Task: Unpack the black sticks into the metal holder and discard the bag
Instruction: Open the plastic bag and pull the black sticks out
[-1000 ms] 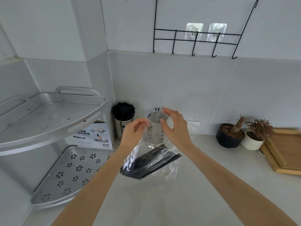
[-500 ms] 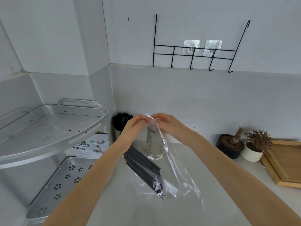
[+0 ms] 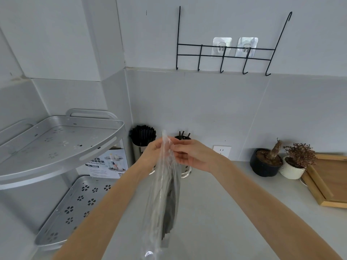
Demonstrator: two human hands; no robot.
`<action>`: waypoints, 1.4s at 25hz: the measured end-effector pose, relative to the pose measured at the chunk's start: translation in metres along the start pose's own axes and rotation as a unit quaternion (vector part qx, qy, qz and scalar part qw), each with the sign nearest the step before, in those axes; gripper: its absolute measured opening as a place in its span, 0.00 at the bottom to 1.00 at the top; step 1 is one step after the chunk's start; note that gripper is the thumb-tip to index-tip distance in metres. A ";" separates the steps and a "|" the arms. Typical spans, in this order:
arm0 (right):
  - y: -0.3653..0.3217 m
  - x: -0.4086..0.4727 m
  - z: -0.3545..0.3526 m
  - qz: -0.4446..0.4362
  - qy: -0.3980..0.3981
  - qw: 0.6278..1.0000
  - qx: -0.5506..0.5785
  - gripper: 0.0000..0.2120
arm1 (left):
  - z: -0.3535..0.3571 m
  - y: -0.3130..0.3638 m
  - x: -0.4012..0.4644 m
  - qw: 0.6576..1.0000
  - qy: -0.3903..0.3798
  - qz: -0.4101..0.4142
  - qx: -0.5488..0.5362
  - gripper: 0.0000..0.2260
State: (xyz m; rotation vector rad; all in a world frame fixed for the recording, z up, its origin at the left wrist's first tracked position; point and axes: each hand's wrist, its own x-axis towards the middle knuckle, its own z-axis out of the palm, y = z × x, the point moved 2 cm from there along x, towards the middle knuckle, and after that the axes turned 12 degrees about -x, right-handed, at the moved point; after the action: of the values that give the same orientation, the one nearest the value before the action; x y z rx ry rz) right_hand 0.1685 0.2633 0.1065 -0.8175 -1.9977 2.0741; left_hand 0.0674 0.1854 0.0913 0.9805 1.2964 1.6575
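Here, bag [image 3: 163, 199] hanging below both hands [image 3: 173, 154]

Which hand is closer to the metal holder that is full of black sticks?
Left. The left hand is directly in front of the full metal holder, overlapping it. The right hand is off to its right, in front of the other holder.

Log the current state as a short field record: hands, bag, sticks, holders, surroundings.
left hand: pinching the top edge of the clear plastic bag
right hand: pinching the same top edge, opposite side
bag: hanging upright above the grey countertop, mouth not visibly open
black sticks in bag: bundled, sunk to the lower part
near metal holder: behind the hands, a few black sticks poking up
far metal holder: full of black sticks
left side: two-tier silver corner rack
right side: two small potted plants, wooden tray
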 end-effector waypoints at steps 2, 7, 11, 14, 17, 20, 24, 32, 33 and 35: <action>0.003 0.000 0.001 0.000 0.021 1.000 0.008 0.05 | -0.001 -0.001 0.000 1.000 0.014 -0.006 -0.011 0.07; 0.007 0.002 0.001 0.006 0.063 0.996 0.060 0.02 | -0.006 -0.010 -0.001 0.999 0.008 -0.025 0.044 0.11; 0.004 0.000 0.004 0.002 0.060 0.995 0.081 0.02 | -0.008 -0.012 -0.003 0.998 0.014 -0.018 0.064 0.10; -0.005 -0.005 0.001 -0.039 0.066 0.990 0.115 0.03 | -0.013 -0.014 -0.002 0.996 0.077 -0.025 0.029 0.09; -0.014 -0.010 -0.004 -0.067 0.074 0.991 0.084 0.02 | -0.025 -0.023 0.002 0.993 0.111 -0.046 -0.019 0.06; -0.004 -0.009 -0.004 -0.036 0.061 0.998 0.003 0.05 | -0.030 -0.027 0.003 0.991 0.120 -0.053 -0.011 0.06; 0.022 -0.008 0.000 0.016 -0.022 0.994 -0.102 0.09 | -0.031 -0.028 0.006 0.989 0.145 -0.042 -0.006 0.07; 0.041 -0.020 0.000 0.020 -0.071 0.992 -0.103 0.08 | -0.038 -0.041 0.013 0.978 0.190 -0.077 -0.039 0.06; 0.041 -0.021 0.000 0.020 -0.064 0.994 -0.090 0.08 | -0.039 -0.041 0.013 0.977 0.197 -0.079 -0.036 0.05; 0.039 -0.022 -0.002 0.023 -0.046 0.996 -0.076 0.08 | -0.042 -0.042 0.012 0.974 0.209 -0.081 -0.031 0.05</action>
State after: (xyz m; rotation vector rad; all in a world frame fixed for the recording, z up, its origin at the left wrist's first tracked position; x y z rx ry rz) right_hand 0.1980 0.2505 0.0756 -0.8145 -2.2280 2.0393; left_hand 0.0298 0.1879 0.0443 0.4850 1.5383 1.8233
